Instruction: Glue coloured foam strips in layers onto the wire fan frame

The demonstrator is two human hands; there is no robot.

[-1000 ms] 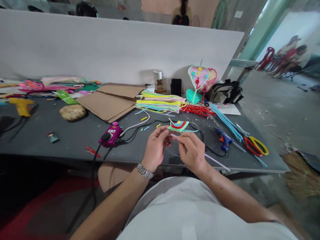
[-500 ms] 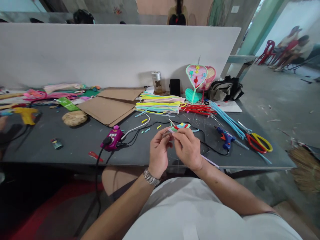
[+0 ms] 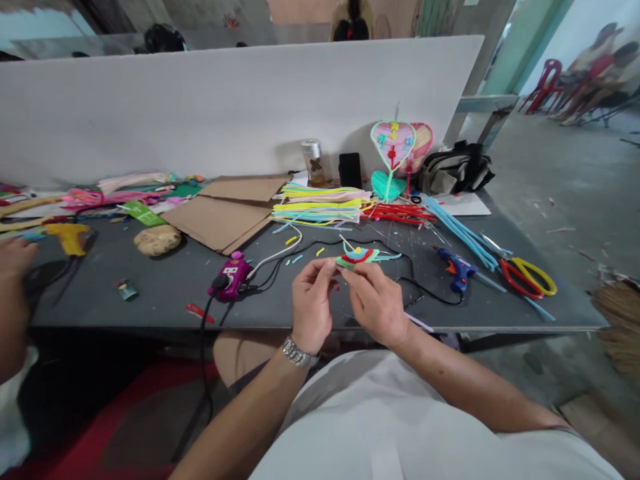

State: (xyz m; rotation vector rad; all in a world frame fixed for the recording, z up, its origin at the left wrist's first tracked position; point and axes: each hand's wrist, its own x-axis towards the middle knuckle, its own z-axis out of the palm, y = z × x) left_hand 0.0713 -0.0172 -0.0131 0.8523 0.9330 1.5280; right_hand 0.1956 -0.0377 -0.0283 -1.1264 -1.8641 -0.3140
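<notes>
L grip (image 3: 313,303): narrow pinch, held item too small to tell
R grip (image 3: 375,305): narrow pinch, just beside L grip
Craft piece (image 3: 359,256): just beyond both grips
Tip: keep pinches small, steady

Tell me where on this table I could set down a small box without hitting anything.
The bare dark tabletop between the small teal object and the magenta plug-in device is free, as is a strip below the blue glue gun. It's crowded farther back, around the stacked craft strips and red sticks.
</notes>
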